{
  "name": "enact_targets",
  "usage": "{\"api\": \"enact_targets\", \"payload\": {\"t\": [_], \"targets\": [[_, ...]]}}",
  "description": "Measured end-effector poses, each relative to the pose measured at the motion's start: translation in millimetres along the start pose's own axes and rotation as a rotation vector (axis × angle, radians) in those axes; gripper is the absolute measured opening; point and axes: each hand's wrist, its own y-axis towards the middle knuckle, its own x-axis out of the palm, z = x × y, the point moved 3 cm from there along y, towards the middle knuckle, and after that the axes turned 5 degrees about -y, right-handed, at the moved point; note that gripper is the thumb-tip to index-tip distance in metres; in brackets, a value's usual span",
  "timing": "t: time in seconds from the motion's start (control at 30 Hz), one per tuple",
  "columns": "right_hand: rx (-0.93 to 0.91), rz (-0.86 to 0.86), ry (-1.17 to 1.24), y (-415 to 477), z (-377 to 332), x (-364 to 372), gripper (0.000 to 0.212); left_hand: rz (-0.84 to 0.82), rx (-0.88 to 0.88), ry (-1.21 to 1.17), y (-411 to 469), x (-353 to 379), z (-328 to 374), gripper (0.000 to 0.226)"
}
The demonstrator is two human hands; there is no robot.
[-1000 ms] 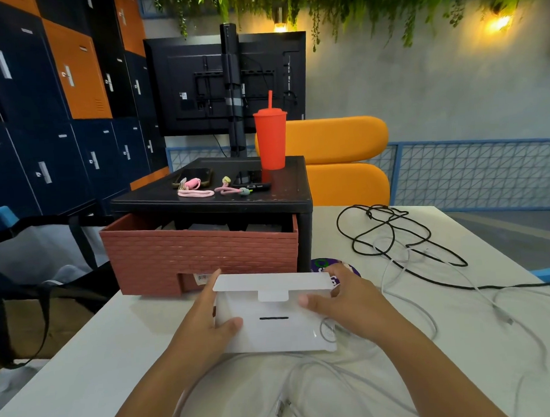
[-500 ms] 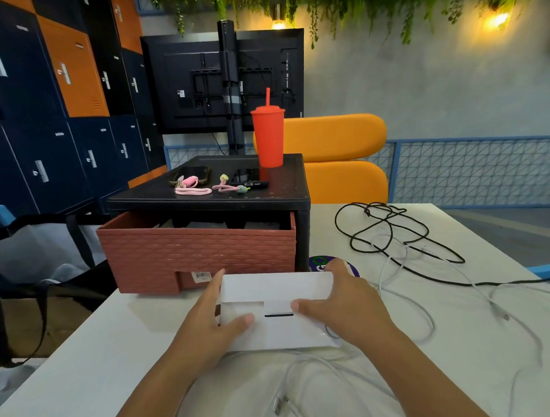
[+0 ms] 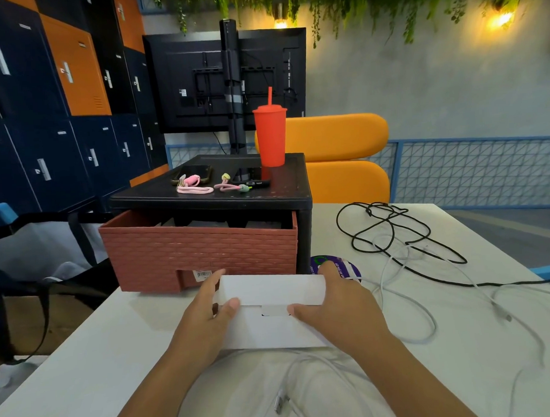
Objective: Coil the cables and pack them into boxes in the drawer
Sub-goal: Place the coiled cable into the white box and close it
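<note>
Head view: on a white table (image 3: 116,357) before blue-and-orange lockers (image 3: 41,92), left hand (image 3: 203,325) and right hand (image 3: 344,309) grip a white box (image 3: 266,331), fingers (image 3: 212,282) curled round its ends, just before the brick-red drawer (image 3: 203,249); white cables (image 3: 279,404) and black cable (image 3: 373,209) sprawl rightward.

Both my forearms reach forward from the bottom of the view and angle in toward each other. My left hand (image 3: 206,318) grips the left end of the white box (image 3: 273,333), with the thumb (image 3: 230,305) laid across its top near the flap and the fingers running up along its side. My right hand (image 3: 341,306) mirrors it on the right end, thumb pointing inward on top and fingers wrapped round the far corner. My wrists are low and roughly level.
</note>
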Motion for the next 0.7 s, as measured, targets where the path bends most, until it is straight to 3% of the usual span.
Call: {"api": "enact_targets", "payload": {"t": [0.4,0.7], "targets": [[-0.045,-0.049,0.004,0,-1,0,0.048,-0.015,0.059,0.027,-1,2,4,0.043],[-0.007,-0.221,0.325,9,16,-2,0.030,-0.006,0.061,-0.057,-3,-1,6,0.042]]}}
